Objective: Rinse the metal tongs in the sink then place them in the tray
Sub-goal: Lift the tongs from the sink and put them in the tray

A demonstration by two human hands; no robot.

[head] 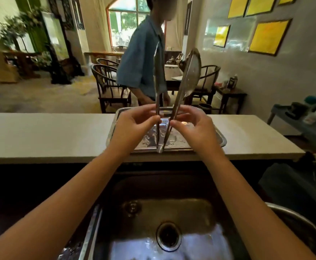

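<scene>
Head view: metal tongs (172,87) upright, hinge down, tips up and splayed, over tray (221,136). Left hand (134,126) and right hand (193,126) each pinch one arm.

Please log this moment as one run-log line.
left hand: holds tongs | right hand: holds tongs | tongs: upright, over tray

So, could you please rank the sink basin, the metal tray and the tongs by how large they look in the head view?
1. Sink basin, though it is nearest the camera.
2. Metal tray.
3. Tongs, held upright in the left hand and right hand.
</scene>
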